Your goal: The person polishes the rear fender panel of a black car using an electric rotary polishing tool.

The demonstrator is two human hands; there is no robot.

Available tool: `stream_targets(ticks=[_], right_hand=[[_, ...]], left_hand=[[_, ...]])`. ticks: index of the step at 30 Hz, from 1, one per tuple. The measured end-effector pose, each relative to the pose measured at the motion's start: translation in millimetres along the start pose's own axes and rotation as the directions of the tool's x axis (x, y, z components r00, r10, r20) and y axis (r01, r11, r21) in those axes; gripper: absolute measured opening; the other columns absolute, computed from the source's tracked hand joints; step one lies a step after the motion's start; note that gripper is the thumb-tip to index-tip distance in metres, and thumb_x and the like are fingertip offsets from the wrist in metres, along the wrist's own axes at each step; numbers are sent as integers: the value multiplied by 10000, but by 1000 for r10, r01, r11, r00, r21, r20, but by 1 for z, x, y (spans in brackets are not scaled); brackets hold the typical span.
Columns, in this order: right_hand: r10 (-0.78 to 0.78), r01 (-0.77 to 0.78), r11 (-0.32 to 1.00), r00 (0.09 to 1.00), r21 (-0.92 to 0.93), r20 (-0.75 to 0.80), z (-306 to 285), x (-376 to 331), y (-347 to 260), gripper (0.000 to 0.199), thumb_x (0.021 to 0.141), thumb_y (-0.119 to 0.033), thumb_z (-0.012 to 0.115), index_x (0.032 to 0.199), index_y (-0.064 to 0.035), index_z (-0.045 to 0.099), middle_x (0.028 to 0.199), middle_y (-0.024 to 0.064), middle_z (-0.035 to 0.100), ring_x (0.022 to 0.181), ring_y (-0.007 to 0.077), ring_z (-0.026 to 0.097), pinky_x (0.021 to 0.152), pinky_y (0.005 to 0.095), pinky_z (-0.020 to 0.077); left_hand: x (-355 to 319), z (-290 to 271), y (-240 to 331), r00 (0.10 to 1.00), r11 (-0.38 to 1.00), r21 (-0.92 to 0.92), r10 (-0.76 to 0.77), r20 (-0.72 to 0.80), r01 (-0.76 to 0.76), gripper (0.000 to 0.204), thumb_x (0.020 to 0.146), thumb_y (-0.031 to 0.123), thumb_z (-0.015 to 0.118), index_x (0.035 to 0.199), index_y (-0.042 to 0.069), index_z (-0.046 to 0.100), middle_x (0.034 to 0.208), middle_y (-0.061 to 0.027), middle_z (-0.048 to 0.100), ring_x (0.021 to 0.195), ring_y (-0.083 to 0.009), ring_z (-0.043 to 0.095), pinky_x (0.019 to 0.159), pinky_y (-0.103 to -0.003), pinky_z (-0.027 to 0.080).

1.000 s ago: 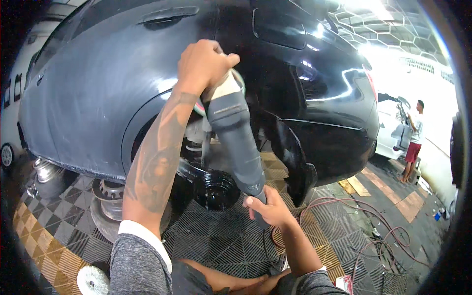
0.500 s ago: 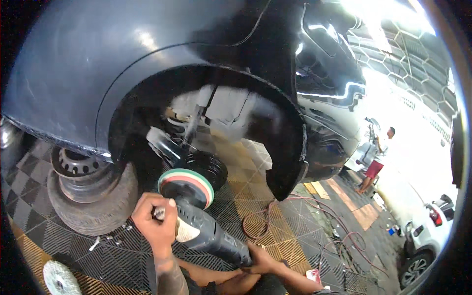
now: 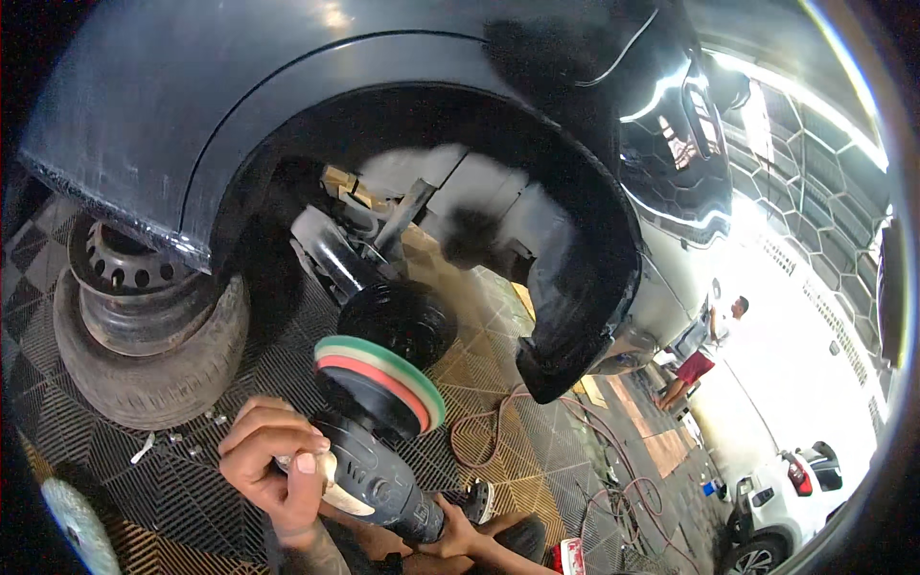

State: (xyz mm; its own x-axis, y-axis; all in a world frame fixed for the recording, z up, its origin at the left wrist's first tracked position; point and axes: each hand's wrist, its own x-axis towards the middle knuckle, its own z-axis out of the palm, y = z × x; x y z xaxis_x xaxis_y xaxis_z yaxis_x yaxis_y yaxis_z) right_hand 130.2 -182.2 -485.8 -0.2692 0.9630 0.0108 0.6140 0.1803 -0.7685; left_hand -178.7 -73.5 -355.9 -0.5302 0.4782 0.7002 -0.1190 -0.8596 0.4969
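Both my hands hold a black polisher [image 3: 369, 479] with a round pad [image 3: 388, 374] layered in green, white and red. My left hand [image 3: 278, 465] is closed around the grip near the polisher's head. Toward the rear of its body, my right hand [image 3: 450, 532] is wrapped round the tool. The pad is tilted up, below the open wheel arch [image 3: 402, 105] of a dark car and in front of a black round hub [image 3: 398, 316]. The dull dark body panel [image 3: 316, 77] above the arch is apart from the pad.
Left, a steel rim [image 3: 134, 307] rests on a tire [image 3: 144, 393]; small metal parts lie beside it. A fluffy white round pad [image 3: 77, 522] is at lower left. A red hose [image 3: 498, 431] coils on the tiled floor. A person [image 3: 700, 350] and a white car [image 3: 791, 508] are at right.
The view has shifted, and the car body now appears higher. The polisher's pad has tipped, showing more of its layered edge. Both hands keep their hold.
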Motion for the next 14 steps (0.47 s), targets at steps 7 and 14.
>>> stream_targets(ticks=[7, 14], right_hand=[[-23, 22, 1000, 999, -13, -46, 12, 0, 26, 957, 618, -264, 898, 1398, 18, 421, 1258, 193, 634, 1202, 265, 599, 1037, 391, 442], [-49, 58, 986, 997, 154, -64, 29, 9, 25, 899, 659, -210, 893, 1394, 8, 423, 1291, 181, 612, 1188, 254, 600, 1036, 380, 446]], left_hand=[[-3, -4, -19, 1000, 1000, -19, -2, -14, 2, 247, 815, 279, 688, 691, 67, 661, 661, -46, 638, 618, -178, 578, 653, -328, 462], [-5, -16, -34, 998, 997, -78, -29, -56, 24, 271, 808, 314, 688, 697, 67, 673, 659, -47, 626, 613, -179, 547, 625, -325, 444]])
